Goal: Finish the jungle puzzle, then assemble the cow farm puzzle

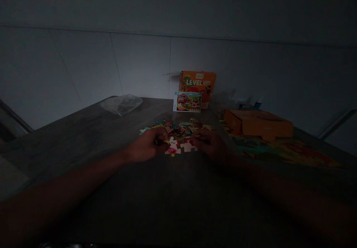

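In the gloom, the left hand [149, 143] has its grip pinched on the side of a flat, knobbed cow-face jigsaw piece [173, 146]; the right hand [210, 143] grips a spotted jigsaw piece [188, 145] just beside it. I can't tell whether they interlock. Both sit mid-bench, before a loose jigsaw heap [182, 129]. Towards the far edge of the mottled grey bench [145, 203], a glossy farm picture card [188, 102] stands before an upright orange box [198, 81]; crinkled clear plastic [122, 104] lies by the far left corner.
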`<state>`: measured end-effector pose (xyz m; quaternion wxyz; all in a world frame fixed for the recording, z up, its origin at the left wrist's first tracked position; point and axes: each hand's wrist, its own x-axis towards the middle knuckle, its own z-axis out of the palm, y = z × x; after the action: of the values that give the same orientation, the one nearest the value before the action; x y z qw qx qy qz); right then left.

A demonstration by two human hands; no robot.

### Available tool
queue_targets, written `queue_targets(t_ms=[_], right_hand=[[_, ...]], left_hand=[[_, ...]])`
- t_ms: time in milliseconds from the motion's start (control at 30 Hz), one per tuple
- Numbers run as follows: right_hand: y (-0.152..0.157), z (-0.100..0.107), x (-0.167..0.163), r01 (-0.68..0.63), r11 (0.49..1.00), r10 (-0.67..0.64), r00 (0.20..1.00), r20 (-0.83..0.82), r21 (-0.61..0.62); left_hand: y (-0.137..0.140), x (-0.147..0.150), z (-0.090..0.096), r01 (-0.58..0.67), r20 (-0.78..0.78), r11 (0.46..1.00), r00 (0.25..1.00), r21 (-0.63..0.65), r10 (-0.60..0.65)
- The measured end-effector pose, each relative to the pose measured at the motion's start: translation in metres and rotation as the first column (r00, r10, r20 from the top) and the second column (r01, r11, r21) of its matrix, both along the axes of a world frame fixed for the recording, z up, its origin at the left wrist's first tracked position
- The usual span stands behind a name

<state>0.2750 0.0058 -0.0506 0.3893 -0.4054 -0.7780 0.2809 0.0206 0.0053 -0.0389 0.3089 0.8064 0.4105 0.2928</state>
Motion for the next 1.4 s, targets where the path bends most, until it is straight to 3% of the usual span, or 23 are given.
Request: queue_targets(t_ms=[500,1400], right_hand=[[-0.0009,-0.0015,-0.0046,-0.015,0.998,0.017,0.999,0.051,-0.054],[0.0041,-0.0090,-0.0013,-0.007,0.999,0.008,0.999,0.046,-0.035]], left_hand=[[0.0007,-0.0024,-0.0018,0.078,-0.047,0.997,0.996,0.028,-0.077],[0.0031,-0.0042,-0.0022,0.078,-0.100,0.996,0.992,0.036,-0.074]])
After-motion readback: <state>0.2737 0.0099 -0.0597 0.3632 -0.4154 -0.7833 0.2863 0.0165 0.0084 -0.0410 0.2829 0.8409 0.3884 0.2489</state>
